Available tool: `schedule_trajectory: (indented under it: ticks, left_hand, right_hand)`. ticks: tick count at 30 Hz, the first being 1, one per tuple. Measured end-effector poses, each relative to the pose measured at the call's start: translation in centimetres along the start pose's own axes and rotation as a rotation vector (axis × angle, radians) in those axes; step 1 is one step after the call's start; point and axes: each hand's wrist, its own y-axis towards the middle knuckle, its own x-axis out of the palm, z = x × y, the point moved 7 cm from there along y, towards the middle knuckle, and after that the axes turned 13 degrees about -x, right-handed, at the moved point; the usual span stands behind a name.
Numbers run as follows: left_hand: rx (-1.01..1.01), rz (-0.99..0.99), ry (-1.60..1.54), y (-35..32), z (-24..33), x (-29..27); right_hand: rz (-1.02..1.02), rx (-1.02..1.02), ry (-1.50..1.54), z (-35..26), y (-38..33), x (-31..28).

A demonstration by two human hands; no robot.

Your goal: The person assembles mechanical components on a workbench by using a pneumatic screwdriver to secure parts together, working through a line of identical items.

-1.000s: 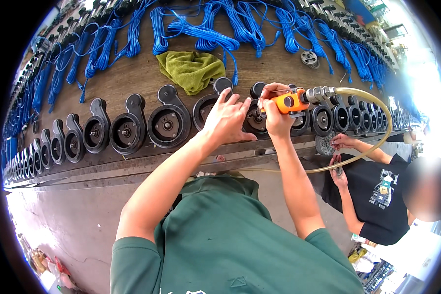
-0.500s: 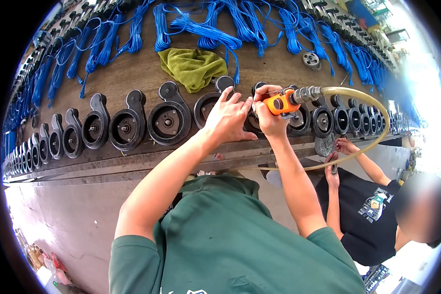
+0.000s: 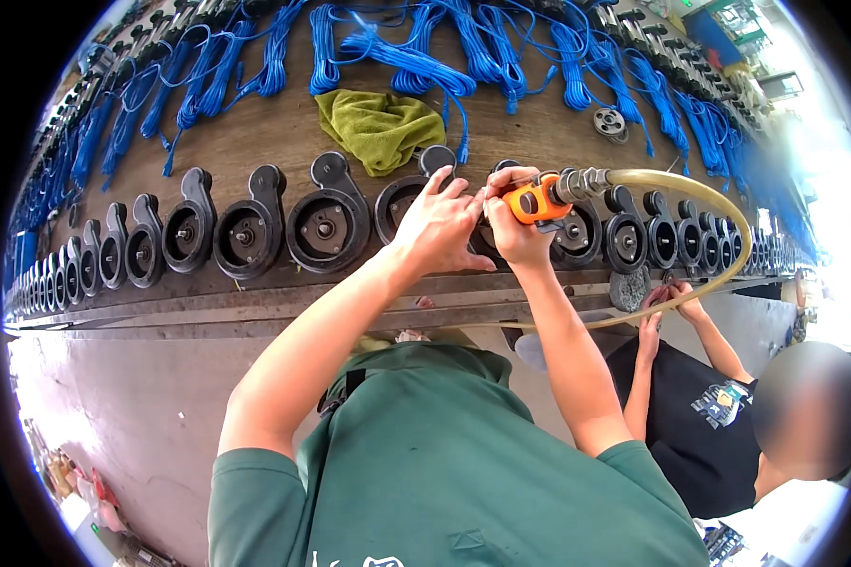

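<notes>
My right hand (image 3: pixel 512 223) grips an orange air tool (image 3: pixel 533 199) with a metal fitting and a clear yellowish hose (image 3: pixel 719 227) looping off to the right. My left hand (image 3: pixel 442 224) lies flat, fingers spread, on a black round pump housing (image 3: pixel 399 203) just left of the tool. The tool's tip is hidden behind my hands. Several identical black housings (image 3: pixel 323 227) stand in a row along the wooden bench (image 3: pixel 255 142).
A green rag (image 3: pixel 378 128) lies behind the row. Bundles of blue cable (image 3: pixel 416 57) cover the back of the bench. A metal rail (image 3: pixel 208 307) edges the bench front. At lower right a person in a black shirt (image 3: pixel 690 425) reaches both hands up to the bench edge.
My hands stay on the same housing with only small shifts. The person at right has moved lower and closer in the picture, hands still at the bench edge.
</notes>
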Motion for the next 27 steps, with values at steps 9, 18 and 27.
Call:
schedule_trajectory:
  ticks: [9, 18, 27]
  left_hand:
    - [-0.015, -0.016, -0.037, 0.1, -0.1, -0.4]
    - [-0.086, -0.103, -0.023, 0.3, -0.6, -0.8]
    - [0.042, -0.093, -0.117, 0.3, -0.1, -0.1]
  right_hand:
    - [0.006, 0.038, 0.003, -0.2, 0.5, -0.1]
    - [0.119, 0.079, -0.059, -4.5, 0.2, -2.9]
    - [0.084, 0.106, -0.253, -3.4, -2.6, -2.5]
